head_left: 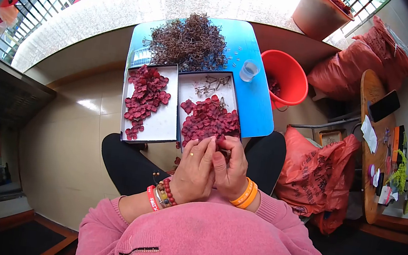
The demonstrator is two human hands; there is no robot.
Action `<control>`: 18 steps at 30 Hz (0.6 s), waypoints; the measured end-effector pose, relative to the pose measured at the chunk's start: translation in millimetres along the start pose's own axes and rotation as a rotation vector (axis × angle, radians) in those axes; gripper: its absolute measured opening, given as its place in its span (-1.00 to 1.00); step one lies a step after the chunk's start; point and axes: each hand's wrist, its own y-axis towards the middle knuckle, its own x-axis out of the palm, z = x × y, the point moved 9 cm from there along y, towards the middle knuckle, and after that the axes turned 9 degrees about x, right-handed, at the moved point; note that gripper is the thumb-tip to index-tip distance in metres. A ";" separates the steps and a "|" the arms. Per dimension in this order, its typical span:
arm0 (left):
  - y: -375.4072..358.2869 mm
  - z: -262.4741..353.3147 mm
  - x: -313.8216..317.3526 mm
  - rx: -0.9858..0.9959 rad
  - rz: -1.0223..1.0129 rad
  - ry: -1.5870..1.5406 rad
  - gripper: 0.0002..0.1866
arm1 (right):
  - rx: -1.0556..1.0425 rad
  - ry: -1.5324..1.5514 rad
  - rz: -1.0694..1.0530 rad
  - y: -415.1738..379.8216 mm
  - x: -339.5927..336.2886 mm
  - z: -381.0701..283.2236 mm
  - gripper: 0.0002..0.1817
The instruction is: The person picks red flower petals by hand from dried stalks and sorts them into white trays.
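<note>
My left hand [194, 168] and my right hand [230, 170] meet at the near edge of the right-hand box lid [182, 91]. A dark red artificial flower piece [220, 141] shows between the right thumb and fingers. The left fingers are bent and pressed close beside it; what they hold is hidden. Just beyond my fingertips lies a heap of dark red fabric flowers [211, 118], with several thin brown stems [213, 84] farther up in the same lid. To the left, a second shallow white box [159, 122] holds another pile of red flowers [146, 95].
A tangled mound of brown stems [189, 41] covers the back of the blue table [259, 109]. Near its right side are a clear cup [249, 71] and a red bucket [292, 74]. Red sacks [315, 172] and a wooden stool top [373, 199] stand at right.
</note>
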 end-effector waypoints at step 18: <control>-9.8 -47.0 -10.7 -0.335 0.241 -0.434 -0.80 | 0.232 0.118 0.030 -5.3 2.9 39.8 -0.91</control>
